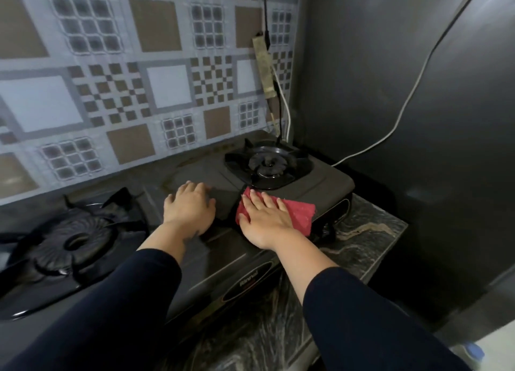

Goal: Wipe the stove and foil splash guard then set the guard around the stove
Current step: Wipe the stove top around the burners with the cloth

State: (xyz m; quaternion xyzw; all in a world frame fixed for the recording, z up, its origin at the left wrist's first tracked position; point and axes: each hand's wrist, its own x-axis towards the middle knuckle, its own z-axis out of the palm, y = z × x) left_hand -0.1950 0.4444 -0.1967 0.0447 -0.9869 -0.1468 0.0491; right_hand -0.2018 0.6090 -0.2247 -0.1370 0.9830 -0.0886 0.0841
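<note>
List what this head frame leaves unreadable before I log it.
Head view only:
- Stove top under the red cloth and right hand: covered.
- Left burner: near side cut off by the left sleeve.
- Front-panel label: too blurred to read.
- Foil splash guard: not in frame.

I see the stove [320, 192] sitting on the table [370, 239], centre frame. Its left burner [75, 242] lies lower left, right burner [269, 164] upper centre. My left grip [189, 206] rests between them; right grip [264, 220] lies flat on a cloth [299, 214] just below the right burner. Tiled wall [111, 78] behind.
</note>
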